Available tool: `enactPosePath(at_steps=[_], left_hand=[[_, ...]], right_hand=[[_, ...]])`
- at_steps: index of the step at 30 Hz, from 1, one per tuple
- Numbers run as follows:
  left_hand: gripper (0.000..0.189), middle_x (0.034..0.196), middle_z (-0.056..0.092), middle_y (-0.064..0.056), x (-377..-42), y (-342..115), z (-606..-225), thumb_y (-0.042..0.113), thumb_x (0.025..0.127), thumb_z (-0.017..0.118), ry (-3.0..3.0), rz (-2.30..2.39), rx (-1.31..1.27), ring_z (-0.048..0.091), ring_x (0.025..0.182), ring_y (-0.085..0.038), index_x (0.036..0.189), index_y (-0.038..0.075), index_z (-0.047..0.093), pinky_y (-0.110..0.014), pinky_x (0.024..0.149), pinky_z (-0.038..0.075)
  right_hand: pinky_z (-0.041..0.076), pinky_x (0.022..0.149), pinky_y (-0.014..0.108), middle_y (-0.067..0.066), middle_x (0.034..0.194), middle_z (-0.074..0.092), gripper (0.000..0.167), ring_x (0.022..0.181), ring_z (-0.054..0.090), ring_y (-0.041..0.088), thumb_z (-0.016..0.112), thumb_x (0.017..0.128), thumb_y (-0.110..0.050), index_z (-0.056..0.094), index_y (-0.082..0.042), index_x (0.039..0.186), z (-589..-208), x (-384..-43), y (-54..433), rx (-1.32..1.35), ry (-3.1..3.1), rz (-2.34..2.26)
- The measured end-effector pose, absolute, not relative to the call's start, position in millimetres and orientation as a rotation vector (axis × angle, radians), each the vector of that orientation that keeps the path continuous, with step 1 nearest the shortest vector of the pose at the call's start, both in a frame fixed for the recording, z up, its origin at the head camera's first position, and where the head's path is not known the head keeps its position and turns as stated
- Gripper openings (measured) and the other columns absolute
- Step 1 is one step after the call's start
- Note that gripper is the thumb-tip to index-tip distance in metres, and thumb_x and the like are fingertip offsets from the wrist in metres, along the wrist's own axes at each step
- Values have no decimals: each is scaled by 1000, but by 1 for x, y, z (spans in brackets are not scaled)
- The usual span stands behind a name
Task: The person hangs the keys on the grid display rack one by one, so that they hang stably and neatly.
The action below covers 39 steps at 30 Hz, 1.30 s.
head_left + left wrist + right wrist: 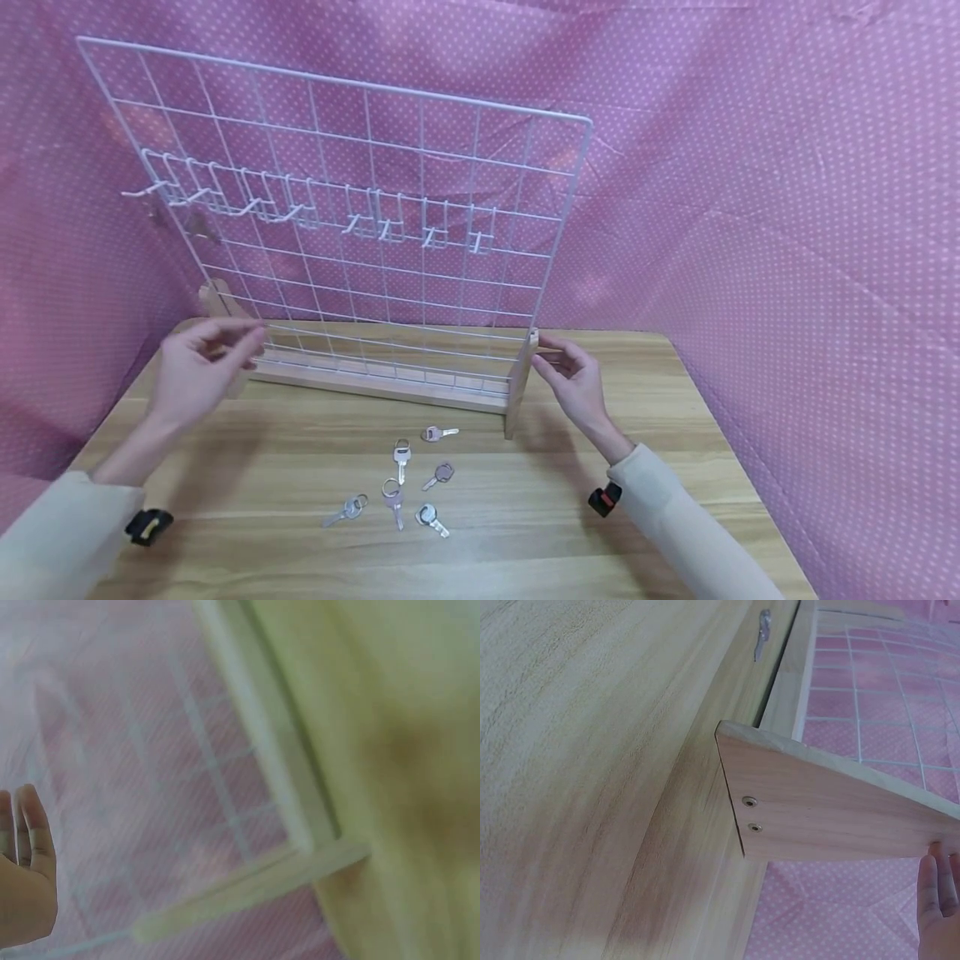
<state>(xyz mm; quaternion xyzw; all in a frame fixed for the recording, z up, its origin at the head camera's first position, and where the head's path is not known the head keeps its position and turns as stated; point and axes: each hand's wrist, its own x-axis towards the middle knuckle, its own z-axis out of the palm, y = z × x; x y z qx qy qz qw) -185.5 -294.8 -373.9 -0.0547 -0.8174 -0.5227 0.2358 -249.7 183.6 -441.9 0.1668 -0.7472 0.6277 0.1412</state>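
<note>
A white wire grid rack (420, 287) stands in a wooden base, with a row of white hooks (382, 229) across it. My left hand (197, 367) is raised near the rack's left end, holding nothing, fingers loosely bent. In the left wrist view the left hand (28, 877) appears at the left edge, apart from the blurred wooden side piece (247, 889). At the other end, my right hand (573, 379) touches the wooden side panel (521, 379) with its fingertips. The right wrist view shows its fingers (928, 889) fairly straight against the panel (825, 802).
Several keys lie on the wooden table (600, 533) before the rack, among them one with a ring (393, 500) and one nearer the base (438, 433). Pink dotted cloth (750, 208) hangs behind and at both sides.
</note>
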Motion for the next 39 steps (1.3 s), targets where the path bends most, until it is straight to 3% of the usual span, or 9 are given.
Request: enactPosePath(at_steps=[5,8,12,14,21,30,39], left_hand=[[21,94,74,28,-168,-272,-403,9,99,73,-2412,-1452,-244,67,74,2,117,0,73,-16,66,58],[23,102,77,17,-159,-261,-418,15,100,72,-2539,-1423,-264,67,80,1,120,2,74,-18,70,58],[24,109,79,-5,-149,-251,-439,19,100,72,-2697,-1387,-305,66,87,1,121,8,74,-19,76,57],[24,107,79,-8,-145,-248,-449,17,99,73,-2744,-1382,-350,65,87,1,121,8,73,-19,78,57],[21,98,75,7,-133,-238,-482,20,94,79,-2772,-1351,-565,62,86,1,112,11,75,-20,75,56],[24,107,72,14,-124,-230,-507,33,91,83,-2850,-1121,-731,63,98,0,111,23,75,-24,86,58],[21,107,67,22,-122,-228,-515,33,88,85,-2900,-954,-748,56,101,3,107,32,76,-25,88,55]], right_hand=[[60,89,15,34,133,66,35,98,71,-2,70,96,5,64,10,130,-443,-251,184,491,-2139,1820],[60,88,15,35,131,67,34,97,71,-4,70,96,5,65,11,129,-444,-252,184,498,-2127,1818],[60,88,15,36,130,67,33,98,71,-4,70,97,4,65,11,129,-445,-252,184,520,-2127,1802],[60,88,15,35,130,67,33,98,71,-3,70,97,4,66,10,129,-445,-252,184,525,-2130,1798],[60,88,15,33,131,68,35,98,71,-4,71,96,4,65,10,130,-443,-251,185,518,-2142,1796],[60,88,15,34,132,67,34,99,71,-3,70,96,4,65,10,130,-444,-253,185,515,-2138,1800],[60,87,15,33,131,68,34,96,71,-3,70,96,5,65,11,129,-443,-251,185,511,-2140,1800]])
